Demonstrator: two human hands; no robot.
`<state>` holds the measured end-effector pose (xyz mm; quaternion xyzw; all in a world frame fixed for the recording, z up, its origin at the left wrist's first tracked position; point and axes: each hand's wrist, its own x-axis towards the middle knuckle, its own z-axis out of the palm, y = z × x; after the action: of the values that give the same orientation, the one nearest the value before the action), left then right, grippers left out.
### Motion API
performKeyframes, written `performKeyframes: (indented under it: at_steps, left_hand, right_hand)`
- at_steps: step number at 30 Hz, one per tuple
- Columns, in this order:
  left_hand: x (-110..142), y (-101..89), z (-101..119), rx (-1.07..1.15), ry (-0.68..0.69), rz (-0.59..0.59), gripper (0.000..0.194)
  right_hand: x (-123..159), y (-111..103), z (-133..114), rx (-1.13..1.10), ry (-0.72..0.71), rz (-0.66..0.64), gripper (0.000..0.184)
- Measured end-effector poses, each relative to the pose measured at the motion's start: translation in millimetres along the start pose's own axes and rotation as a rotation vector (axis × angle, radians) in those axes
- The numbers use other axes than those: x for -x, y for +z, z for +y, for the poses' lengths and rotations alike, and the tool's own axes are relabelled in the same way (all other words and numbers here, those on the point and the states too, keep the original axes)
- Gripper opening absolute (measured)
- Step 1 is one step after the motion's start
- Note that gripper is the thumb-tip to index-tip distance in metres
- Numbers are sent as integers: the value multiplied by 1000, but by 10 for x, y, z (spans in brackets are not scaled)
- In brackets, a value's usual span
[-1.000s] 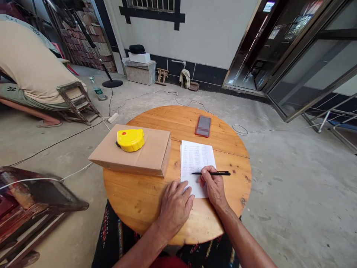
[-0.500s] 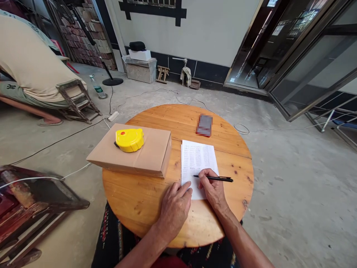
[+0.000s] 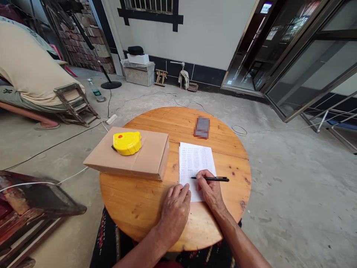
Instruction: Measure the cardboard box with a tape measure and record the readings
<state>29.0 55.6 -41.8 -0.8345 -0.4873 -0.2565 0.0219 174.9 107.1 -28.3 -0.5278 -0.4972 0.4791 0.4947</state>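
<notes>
A white sheet of paper (image 3: 195, 160) with rows of handwriting lies on a round wooden table (image 3: 139, 201). My right hand (image 3: 209, 190) is closed on a black pen (image 3: 216, 179), whose tip touches the lower part of the sheet. My left hand (image 3: 174, 212) lies flat, fingers spread, pressing the sheet's lower left corner. To the left a brown cardboard box (image 3: 147, 158) sits on the table with a yellow tape measure (image 3: 126, 143) on top.
A blurred phone (image 3: 202, 127) lies at the table's far side. Another person in a beige shirt (image 3: 28, 70) leans over a wooden stool (image 3: 75, 104) at the left. Cables (image 3: 240, 129) and a power strip (image 3: 112, 118) lie on the concrete floor. A dark wooden chair (image 3: 33, 208) stands near left.
The pen and my right hand have shifted slightly down and left along the sheet. My left hand stays on the paper's corner. The view has moved a little.
</notes>
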Motion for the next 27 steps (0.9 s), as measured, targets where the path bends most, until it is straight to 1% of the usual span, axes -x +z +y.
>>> performKeyframes:
  at_steps: [3, 8, 14, 22, 27]
  left_hand:
    - [0, 25, -5, 21, 19, 16, 28]
    - [12, 30, -13, 113, -43, 49, 31]
    - [-7, 16, -23, 171, -68, 36, 30]
    - [14, 3, -17, 195, -112, -50, 32]
    - [12, 10, -20, 185, -92, -29, 34]
  right_hand:
    - [2, -6, -2, -2, -3, 0, 21]
    - [10, -25, 8, 19, -9, -24, 23]
    - [11, -32, 3, 36, -32, -28, 24]
    - [6, -26, 5, 35, -26, -16, 24]
    - [3, -16, 6, 28, -27, -20, 22]
